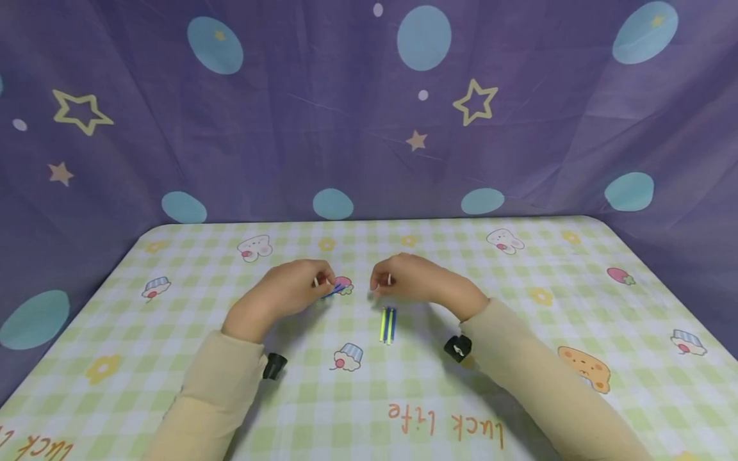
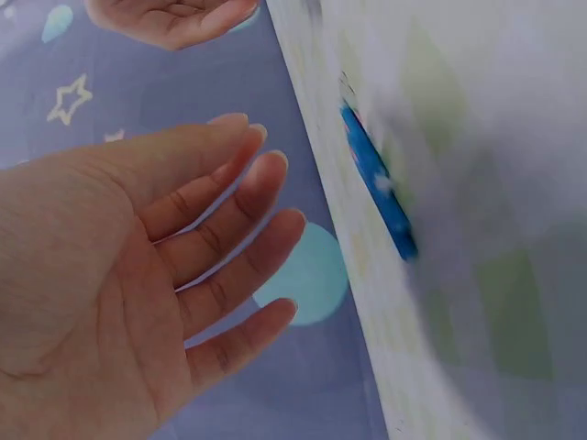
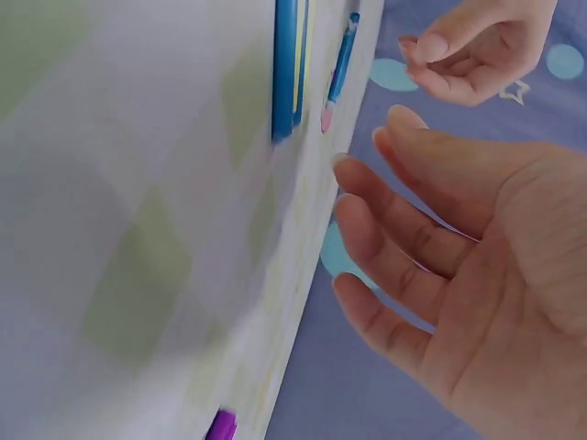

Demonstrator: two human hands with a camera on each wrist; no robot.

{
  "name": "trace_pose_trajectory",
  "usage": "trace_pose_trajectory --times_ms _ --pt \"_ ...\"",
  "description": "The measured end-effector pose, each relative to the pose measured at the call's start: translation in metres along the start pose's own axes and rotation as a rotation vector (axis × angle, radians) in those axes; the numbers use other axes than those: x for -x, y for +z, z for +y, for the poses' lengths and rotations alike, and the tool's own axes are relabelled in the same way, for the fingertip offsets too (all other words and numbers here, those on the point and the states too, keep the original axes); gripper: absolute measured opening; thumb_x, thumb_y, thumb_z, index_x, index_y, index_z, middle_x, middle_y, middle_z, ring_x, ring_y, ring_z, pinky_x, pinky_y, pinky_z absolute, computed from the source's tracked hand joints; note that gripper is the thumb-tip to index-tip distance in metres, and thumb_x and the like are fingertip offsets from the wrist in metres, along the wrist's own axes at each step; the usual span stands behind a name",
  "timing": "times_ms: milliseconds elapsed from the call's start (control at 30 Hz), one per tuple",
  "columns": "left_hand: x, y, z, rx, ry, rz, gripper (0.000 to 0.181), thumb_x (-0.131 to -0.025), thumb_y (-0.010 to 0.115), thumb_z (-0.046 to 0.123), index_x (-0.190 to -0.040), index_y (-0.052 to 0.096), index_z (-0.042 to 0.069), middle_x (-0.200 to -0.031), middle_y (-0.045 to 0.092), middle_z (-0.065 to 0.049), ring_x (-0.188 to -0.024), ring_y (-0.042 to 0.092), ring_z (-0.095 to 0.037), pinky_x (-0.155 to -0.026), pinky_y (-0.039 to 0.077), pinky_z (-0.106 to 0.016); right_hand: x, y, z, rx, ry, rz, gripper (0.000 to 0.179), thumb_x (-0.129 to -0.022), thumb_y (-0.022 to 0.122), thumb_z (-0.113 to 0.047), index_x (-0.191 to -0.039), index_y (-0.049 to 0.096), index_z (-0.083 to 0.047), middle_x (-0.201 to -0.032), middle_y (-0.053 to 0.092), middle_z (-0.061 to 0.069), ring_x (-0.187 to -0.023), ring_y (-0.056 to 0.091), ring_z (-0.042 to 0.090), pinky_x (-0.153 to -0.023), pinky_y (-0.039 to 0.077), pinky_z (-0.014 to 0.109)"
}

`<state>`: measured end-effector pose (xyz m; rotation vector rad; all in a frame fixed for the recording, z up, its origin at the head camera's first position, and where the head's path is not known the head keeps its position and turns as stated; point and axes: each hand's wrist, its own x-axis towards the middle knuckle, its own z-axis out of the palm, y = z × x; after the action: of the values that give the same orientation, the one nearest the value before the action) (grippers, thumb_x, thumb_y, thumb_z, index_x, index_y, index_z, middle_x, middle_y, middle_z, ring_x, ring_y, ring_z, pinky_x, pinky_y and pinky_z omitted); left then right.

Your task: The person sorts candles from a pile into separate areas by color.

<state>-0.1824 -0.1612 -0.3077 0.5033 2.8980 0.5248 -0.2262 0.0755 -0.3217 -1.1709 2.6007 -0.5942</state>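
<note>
From my end I see the blue stick (image 1: 332, 292) lying on the desk (image 1: 305, 413), roughly midway between its left and right edges. Its long axis runs slantwise: one end points toward the far right corner, the other back toward the near left corner. A bundle (image 1: 388, 325) of yellow and blue sticks lies closer to the near edge, side by side, their long axes running almost straight from near edge to far edge.

My left hand (image 1: 291, 288) hovers just beside the blue stick, fingers loosely curved and apart, with nothing in it. My right hand (image 1: 410, 278), beyond the bundle, is likewise relaxed and empty.

The left wrist view blurs the blue stick, so I can't make out the pale mark midway along it. The right wrist view cuts off the bundle's top, and a purple thing (image 3: 221, 425) at the bottom; I can't tell what that is. The desk's near edge is out of frame.
</note>
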Motion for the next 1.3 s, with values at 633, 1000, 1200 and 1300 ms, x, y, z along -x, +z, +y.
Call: trace_pose_trajectory --times_ms 633,1000,1200,1300 --pt "0.002 0.033 0.068 0.032 -0.014 -0.015 0.003 -0.094 0.069 0.028 -0.093 0.071 0.025 -0.083 0.063 0.015 -0.073 0.054 -0.009 -0.073 0.045 -0.04 0.043 -0.007 0.034 -0.109 -0.009 0.052 0.007 -0.093 0.07 -0.01 -0.099 0.072 -0.007 -0.089 0.069 -0.005 -0.082 0.061 0.011 -0.076 0.05 0.032" --pt "-0.003 0.049 0.076 -0.013 -0.019 -0.042 0.004 -0.089 0.074 0.023 -0.091 0.071 0.02 -0.069 0.056 0.012 -0.065 0.052 -0.007 -0.072 0.045 -0.037 0.046 -0.012 0.038 -0.112 0.038 0.076 0.008 -0.092 0.07 -0.008 -0.1 0.072 -0.005 -0.089 0.07 -0.002 -0.08 0.06 0.011 -0.076 0.049 0.032" --pt "-0.003 0.052 0.078 -0.038 -0.001 -0.042 0.012 -0.084 0.08 0.024 -0.089 0.07 0.019 -0.066 0.055 0.014 -0.064 0.052 -0.005 -0.074 0.046 -0.037 0.047 -0.013 0.038 -0.111 0.053 0.081 0.008 -0.093 0.069 -0.008 -0.1 0.072 -0.005 -0.088 0.07 -0.003 -0.077 0.058 0.011 -0.074 0.048 0.032" --pt "-0.004 0.054 0.079 -0.053 0.007 -0.039 0.012 -0.084 0.08 0.024 -0.088 0.069 0.02 -0.066 0.055 0.014 -0.064 0.052 -0.005 -0.07 0.046 -0.036 0.048 -0.013 0.037 -0.113 0.059 0.073 0.009 -0.093 0.068 -0.007 -0.101 0.072 -0.005 -0.089 0.07 -0.002 -0.078 0.058 0.011 -0.074 0.049 0.032"
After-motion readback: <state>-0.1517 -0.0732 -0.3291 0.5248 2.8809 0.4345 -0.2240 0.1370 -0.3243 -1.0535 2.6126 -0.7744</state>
